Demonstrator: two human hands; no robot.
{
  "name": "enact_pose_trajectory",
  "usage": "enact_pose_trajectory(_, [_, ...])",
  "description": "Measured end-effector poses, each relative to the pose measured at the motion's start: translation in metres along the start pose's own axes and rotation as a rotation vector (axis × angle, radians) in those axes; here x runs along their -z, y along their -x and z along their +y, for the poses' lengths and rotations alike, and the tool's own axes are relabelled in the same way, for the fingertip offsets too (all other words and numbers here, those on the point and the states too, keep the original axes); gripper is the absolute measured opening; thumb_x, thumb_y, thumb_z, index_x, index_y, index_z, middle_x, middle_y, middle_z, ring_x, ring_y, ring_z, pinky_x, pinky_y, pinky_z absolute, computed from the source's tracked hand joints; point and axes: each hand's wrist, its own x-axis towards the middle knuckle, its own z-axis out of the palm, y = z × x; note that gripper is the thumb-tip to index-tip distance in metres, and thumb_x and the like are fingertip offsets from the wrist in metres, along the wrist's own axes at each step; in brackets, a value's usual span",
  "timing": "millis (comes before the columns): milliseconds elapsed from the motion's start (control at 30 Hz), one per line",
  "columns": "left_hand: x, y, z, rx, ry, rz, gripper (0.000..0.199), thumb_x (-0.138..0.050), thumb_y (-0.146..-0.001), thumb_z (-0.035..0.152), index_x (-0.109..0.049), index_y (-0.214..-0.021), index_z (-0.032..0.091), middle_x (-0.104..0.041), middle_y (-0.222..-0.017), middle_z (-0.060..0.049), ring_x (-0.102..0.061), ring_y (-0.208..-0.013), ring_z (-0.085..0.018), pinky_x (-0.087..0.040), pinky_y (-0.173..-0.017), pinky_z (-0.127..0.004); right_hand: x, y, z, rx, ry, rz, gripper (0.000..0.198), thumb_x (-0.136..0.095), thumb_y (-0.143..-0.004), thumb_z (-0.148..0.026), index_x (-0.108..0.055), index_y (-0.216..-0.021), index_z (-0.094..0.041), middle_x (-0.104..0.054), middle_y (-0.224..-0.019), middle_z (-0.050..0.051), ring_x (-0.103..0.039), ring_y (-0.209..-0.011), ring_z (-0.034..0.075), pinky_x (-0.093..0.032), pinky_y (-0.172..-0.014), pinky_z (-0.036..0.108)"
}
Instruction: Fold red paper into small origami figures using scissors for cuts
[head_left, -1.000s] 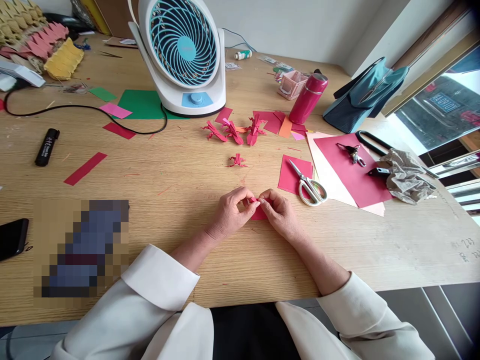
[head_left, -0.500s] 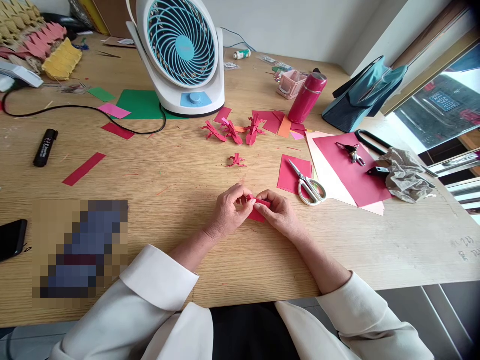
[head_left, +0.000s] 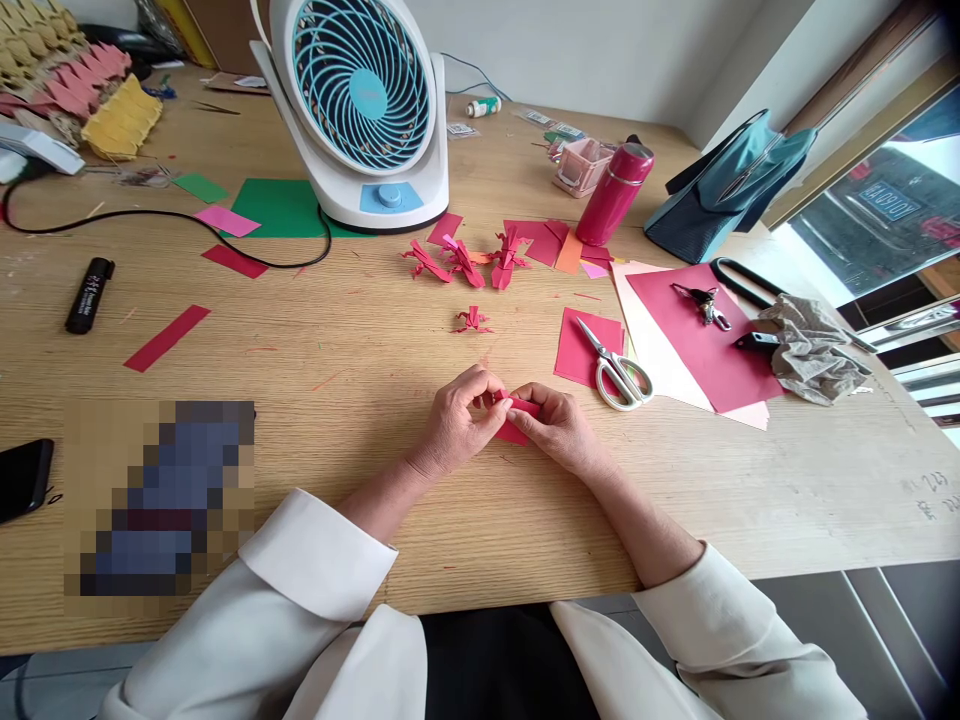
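Note:
Between my two hands is a small piece of red paper [head_left: 513, 434], folded over along its far edge. My left hand [head_left: 466, 412] pinches it at the upper left between thumb and fingers. On the other side, my right hand [head_left: 553, 424] grips the fold, its thumb laid over the paper. The fingertips hide part of the sheet. Just beyond my hands sits a small red folded-paper figure [head_left: 472, 320], with several larger red folded figures [head_left: 466, 264] behind it. White-handled scissors [head_left: 619, 372] rest on red paper squares [head_left: 573, 350] to the right.
A white and blue fan [head_left: 367, 120] stands at the back. Rightward are a red flask [head_left: 616, 194], a teal bag [head_left: 731, 190] and a large red sheet [head_left: 697, 350] with keys on it. A marker [head_left: 90, 296], a red strip [head_left: 166, 338] and a phone [head_left: 24, 480] lie at left.
Nearly everything is as before. Both hands keep the same pinch on the red paper, and the view has shifted very slightly.

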Motion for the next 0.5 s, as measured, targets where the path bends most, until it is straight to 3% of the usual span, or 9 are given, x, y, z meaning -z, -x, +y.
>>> enact_pose_trajectory(500, [-0.0006, 0.0007, -0.0028, 0.005, 0.029, 0.02, 0.015, -0.059, -0.084, 0.011, -0.053, -0.073, 0.019, -0.058, -0.074, 0.0, -0.051, -0.068, -0.013, -0.043, -0.064, -0.026, -0.0009, -0.0006, -0.0049, 0.002, -0.003, 0.004, 0.031, -0.067, -0.087, -0.047, -0.065, -0.091, -0.016, -0.062, -0.079, 0.002, -0.052, -0.069, 0.014, -0.041, -0.062, 0.025])
